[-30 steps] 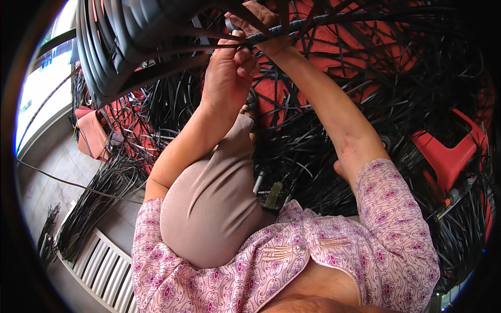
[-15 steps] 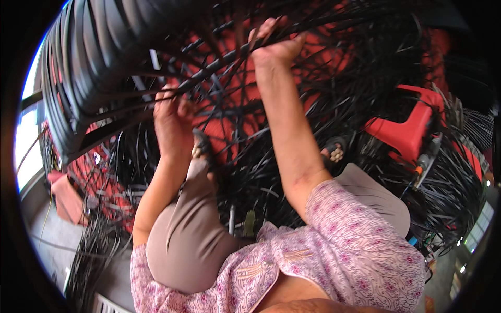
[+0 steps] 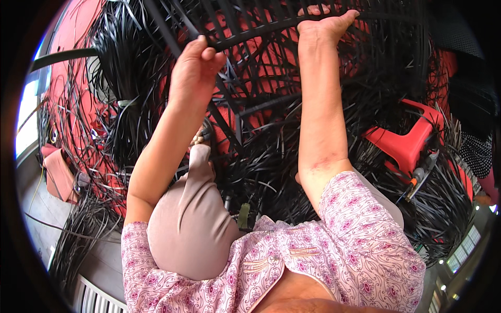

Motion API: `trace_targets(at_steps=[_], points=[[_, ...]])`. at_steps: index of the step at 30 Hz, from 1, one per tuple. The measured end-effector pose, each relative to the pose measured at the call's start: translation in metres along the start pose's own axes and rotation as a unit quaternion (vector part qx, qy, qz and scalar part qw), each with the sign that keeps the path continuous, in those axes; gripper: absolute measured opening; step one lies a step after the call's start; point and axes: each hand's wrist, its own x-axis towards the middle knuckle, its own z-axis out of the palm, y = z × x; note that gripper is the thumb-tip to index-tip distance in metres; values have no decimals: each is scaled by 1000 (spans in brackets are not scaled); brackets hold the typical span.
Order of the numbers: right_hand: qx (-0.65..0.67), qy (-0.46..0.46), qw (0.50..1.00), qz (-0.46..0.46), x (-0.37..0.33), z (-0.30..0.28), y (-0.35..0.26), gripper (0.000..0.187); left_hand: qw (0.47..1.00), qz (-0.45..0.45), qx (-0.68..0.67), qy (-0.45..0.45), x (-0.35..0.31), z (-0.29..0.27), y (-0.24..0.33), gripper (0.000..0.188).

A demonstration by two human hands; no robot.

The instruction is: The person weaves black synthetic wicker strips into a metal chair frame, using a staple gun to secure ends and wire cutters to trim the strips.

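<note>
A black frame (image 3: 261, 31), strung with dark parallel strips, spans the top of the view and runs past its upper edge. My left hand (image 3: 195, 68) is closed at the left end of its lower bar, thumb and fingertips pressed together there. Farther right, my right hand (image 3: 322, 27) hooks its fingers over the same bar, with the palm turned up and the thumb stretched out to the right. Part of the right fingers is hidden behind the bar. Below the frame, loose black strips (image 3: 271, 161) lie tangled over a red surface (image 3: 219, 122).
A thick bundle of black strips (image 3: 122, 73) stands at the left. To the right are a red plastic stool (image 3: 404, 135), a tool with an orange part (image 3: 416, 180) and a heap of strips (image 3: 443, 208). A pinkish block (image 3: 58, 175) lies at the lower left.
The large black wrapped body at the upper left has swung out of view, and the frame has turned. Both hands have moved up and to the right with its bar.
</note>
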Motion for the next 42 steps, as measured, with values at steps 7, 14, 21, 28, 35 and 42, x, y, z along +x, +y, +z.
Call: trace_targets(at_steps=[7,14,21,28,35,42], points=[[-119,229,966,27,-7,-75,2,56,990,-45,100,84,-12,-18,-69,19],[-273,131,953,-28,-13,-102,6,48,984,-1,157,78,-18,-28,-64,17],[-447,-13,876,182,-133,-108,29,41,821,189,538,-35,-32,-53,-48,10],[-468,-153,807,326,-174,-104,54,40,540,429,713,-124,-28,-63,-42,22],[-508,-204,798,252,-177,-123,54,19,538,412,733,-59,-23,-74,-43,34],[-437,-200,843,242,-177,-110,53,18,484,421,762,-93,-11,-82,-46,34]])
